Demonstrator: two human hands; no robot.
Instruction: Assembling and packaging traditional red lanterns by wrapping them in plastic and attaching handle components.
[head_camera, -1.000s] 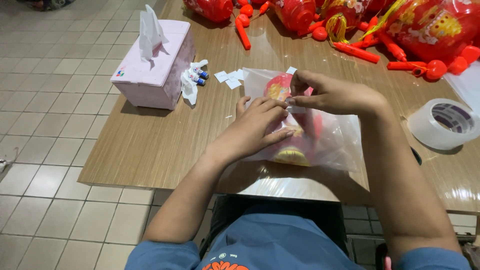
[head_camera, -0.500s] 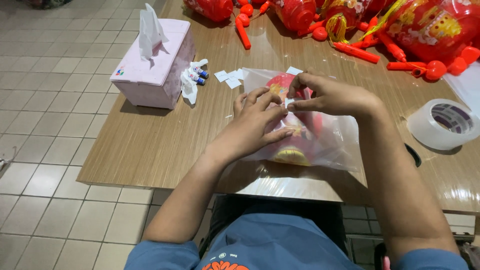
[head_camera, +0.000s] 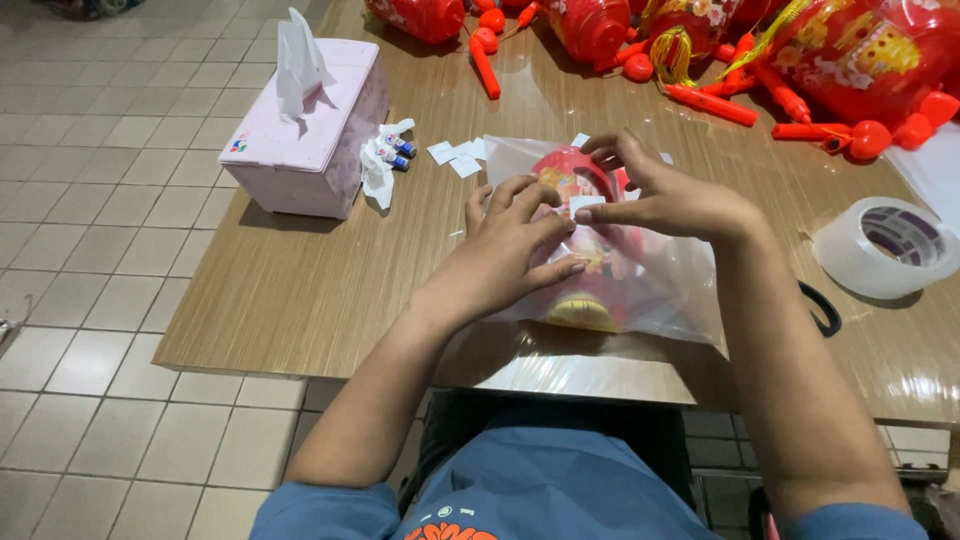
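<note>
A clear plastic bag (head_camera: 660, 290) with a red and gold lantern-like ornament (head_camera: 585, 300) inside lies on the wooden table (head_camera: 300, 290) in front of me. My left hand (head_camera: 505, 255) rests flat on the bag, fingers spread over the ornament. My right hand (head_camera: 665, 195) is above the bag's upper part and pinches a small white paper square (head_camera: 585, 205) between thumb and fingertips, right at my left fingertips.
A pink tissue box (head_camera: 310, 140) stands at the left, small glue tubes (head_camera: 390, 155) and white paper squares (head_camera: 455, 155) beside it. Red lanterns and red sticks (head_camera: 720, 60) crowd the far edge. A roll of clear tape (head_camera: 885, 245) lies at the right, near a black handle (head_camera: 822, 310).
Both hands stay on the bag. The right hand's fingers have shifted slightly with the small white square, and the left fingers have spread a little.
</note>
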